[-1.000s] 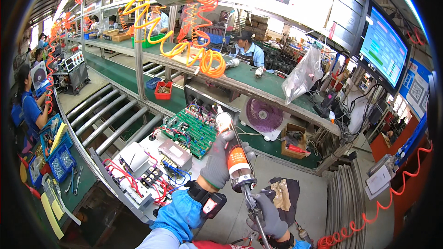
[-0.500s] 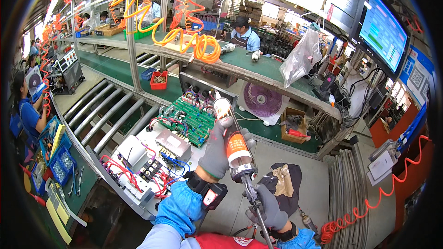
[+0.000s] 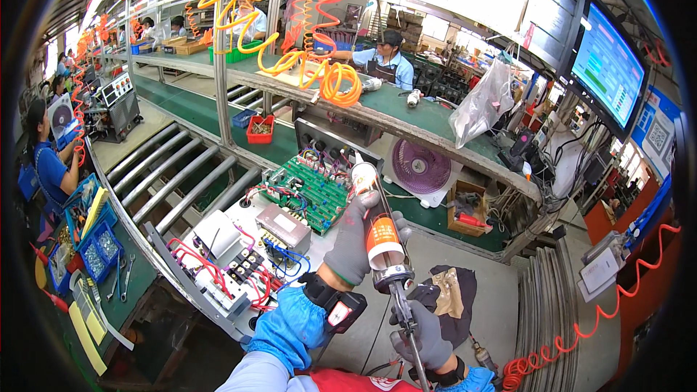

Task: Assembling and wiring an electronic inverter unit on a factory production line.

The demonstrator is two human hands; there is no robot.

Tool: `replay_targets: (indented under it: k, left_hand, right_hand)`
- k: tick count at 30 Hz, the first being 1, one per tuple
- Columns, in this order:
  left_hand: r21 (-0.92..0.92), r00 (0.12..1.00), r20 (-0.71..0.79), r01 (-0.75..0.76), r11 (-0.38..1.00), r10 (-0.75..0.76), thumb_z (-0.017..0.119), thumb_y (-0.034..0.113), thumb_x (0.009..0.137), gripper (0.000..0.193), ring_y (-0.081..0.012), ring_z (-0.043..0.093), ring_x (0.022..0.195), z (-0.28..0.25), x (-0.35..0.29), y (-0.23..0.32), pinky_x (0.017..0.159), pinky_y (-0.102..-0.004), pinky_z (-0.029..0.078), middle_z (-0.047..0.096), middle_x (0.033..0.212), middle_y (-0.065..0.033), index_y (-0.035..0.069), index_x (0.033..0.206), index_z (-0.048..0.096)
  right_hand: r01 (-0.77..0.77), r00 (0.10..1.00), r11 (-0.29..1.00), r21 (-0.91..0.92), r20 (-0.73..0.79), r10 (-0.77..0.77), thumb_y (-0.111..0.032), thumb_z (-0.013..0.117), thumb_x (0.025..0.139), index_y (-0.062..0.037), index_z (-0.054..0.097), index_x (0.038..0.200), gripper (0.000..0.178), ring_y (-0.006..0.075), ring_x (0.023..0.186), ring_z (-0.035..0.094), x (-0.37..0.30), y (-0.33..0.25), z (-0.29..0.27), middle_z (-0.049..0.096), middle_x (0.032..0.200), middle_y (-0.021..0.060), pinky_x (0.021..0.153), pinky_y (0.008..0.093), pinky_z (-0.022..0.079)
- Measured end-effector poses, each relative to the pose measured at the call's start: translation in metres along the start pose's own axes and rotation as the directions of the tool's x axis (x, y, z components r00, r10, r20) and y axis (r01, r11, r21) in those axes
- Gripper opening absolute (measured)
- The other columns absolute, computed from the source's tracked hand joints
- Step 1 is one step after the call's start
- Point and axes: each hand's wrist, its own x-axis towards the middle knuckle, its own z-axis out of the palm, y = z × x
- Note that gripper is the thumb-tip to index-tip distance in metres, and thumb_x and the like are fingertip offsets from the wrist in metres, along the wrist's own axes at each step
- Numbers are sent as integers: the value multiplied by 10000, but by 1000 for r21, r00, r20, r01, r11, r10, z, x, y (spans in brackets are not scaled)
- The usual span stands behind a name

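With both gloved hands I hold a caulking gun slantwise, loaded with a white and orange sealant cartridge. My left hand is wrapped round the front part of the cartridge. Lower down, my right hand grips the gun's handle by the rod. The nozzle points up and away, near the right end of a green circuit board. That board sits in an opened electrical unit, beside a metal-cased transformer and red and blue wires. Whether the nozzle tip touches anything I cannot tell.
A roller conveyor runs behind the unit to the left. Red bin, purple fan and a cardboard box lie beyond. At left stands a bench with a blue screw tray and wrenches. Co-workers work farther off.
The whole view has shifted, so the scene sits slightly lower and farther right. My grip on the caulking gun looks the same. Across the bench, a co-worker's arm now stretches out to the left.
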Motion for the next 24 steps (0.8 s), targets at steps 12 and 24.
replay_targets:
  k: [12, 24]
  left_hand:
    - [11, 998, 65, 28, 1000, -28, 628, 384, 870, 399, -234, 667, 719, -5, -6, -4, 661, -382, 619, 605, 856, -99, 51, 1062, 519]
    - [27, 990, 115, 77, 997, -80, 632, 371, 857, 422, -232, 670, 716, -5, -7, -13, 662, -382, 624, 601, 839, -102, 31, 1067, 497]
  right_hand:
    - [-51, 998, 998, -42, -46, 49, -226, 830, 684, 18, 584, 1037, 495, 234, 751, 649, -17, 3, 11, 626, 853, 133, 701, 321, 511]
    - [-14, 996, 999, -51, -84, 9, -48, 641, 690, -11, 562, 1044, 365, 180, 708, 631, -28, -5, 12, 627, 824, 82, 663, 306, 516]
